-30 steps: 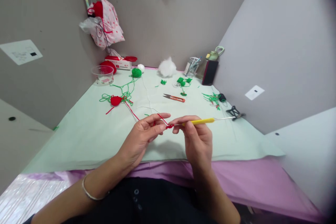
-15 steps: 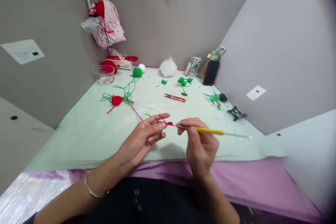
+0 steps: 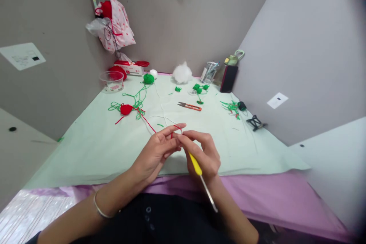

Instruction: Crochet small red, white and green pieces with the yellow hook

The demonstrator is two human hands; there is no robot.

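My left hand [image 3: 156, 150] pinches a small piece of red crochet work, mostly hidden behind the fingertips of both hands. Red yarn [image 3: 148, 122] runs over its raised index finger from a red yarn ball [image 3: 126, 109] on the table. A crochet hook [image 3: 195, 164] with a yellow handle is gripped in my right hand [image 3: 203, 154], its rear metal end slanting down towards my forearm. The hook's working tip meets the yarn by the left index finger. Both hands' fingertips touch or nearly touch.
Orange-handled thread snips [image 3: 190, 106] lie beyond my hands. Farther back are a green yarn ball [image 3: 148, 79], white stuffing [image 3: 182, 73], green crocheted pieces [image 3: 201, 88] and a clear tub [image 3: 112, 82]. A phone [image 3: 229, 79] leans at the right, behind a black stand [image 3: 256, 122].
My right hand has moved left, up to the left fingertips. The hook has swung from nearly level, pointing right, to steeply slanted with its rear end towards me.
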